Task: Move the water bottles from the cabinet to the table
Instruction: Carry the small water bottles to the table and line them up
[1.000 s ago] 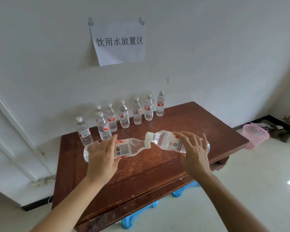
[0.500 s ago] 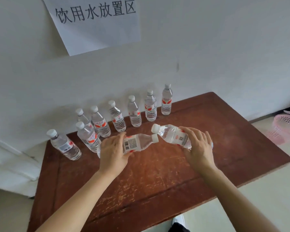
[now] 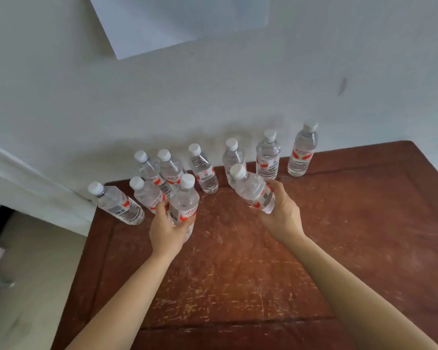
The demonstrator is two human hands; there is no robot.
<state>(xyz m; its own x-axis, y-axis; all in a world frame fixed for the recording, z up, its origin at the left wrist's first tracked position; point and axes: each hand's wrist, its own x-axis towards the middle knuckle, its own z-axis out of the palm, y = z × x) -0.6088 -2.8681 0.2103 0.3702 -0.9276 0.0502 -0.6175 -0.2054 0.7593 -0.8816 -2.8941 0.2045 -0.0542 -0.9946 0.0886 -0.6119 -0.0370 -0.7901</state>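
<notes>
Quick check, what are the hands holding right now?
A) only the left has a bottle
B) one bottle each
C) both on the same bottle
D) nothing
B: the left hand grips one bottle and the right hand grips a second bottle.

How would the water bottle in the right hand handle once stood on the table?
The water bottle looks full and capped, so probably heavy for its size and firm in the right hand. Tall and narrow, it may tip if pushed near the cap. On its side, its round body would likely roll.
</notes>
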